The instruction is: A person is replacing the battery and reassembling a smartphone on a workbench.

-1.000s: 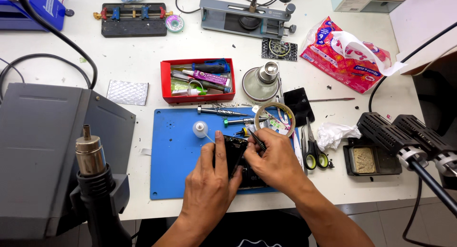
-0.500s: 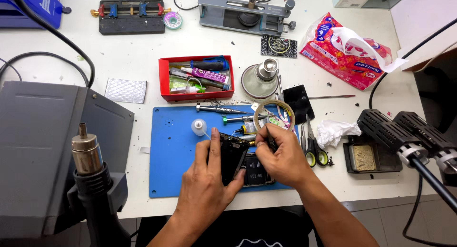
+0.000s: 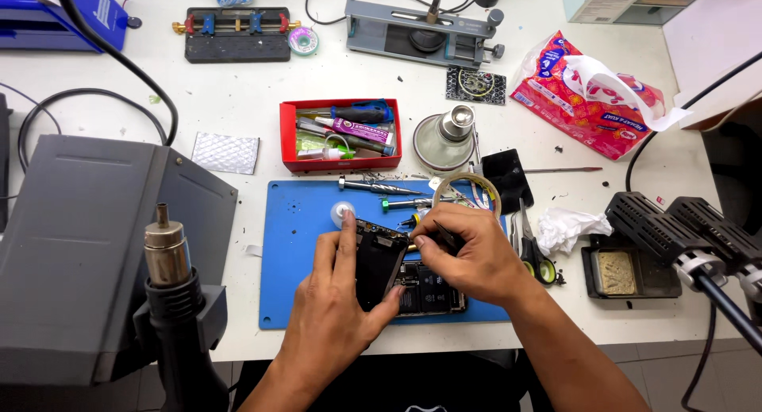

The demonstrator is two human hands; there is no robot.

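left hand (image 3: pixel 337 317) | steadies opened phone (image 3: pixel 397 273) | right hand (image 3: pixel 468 253) shifted left, perhaps prying

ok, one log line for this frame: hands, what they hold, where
left hand: props black screen panel | right hand: pinches small tool over opened phone | on: blue mat | near: tape roll

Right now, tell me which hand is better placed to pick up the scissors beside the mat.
Right. The right hand works at the opened phone near the mat's right edge, and the scissors lie just beyond it. The left hand props the phone's lifted panel, on the far side.
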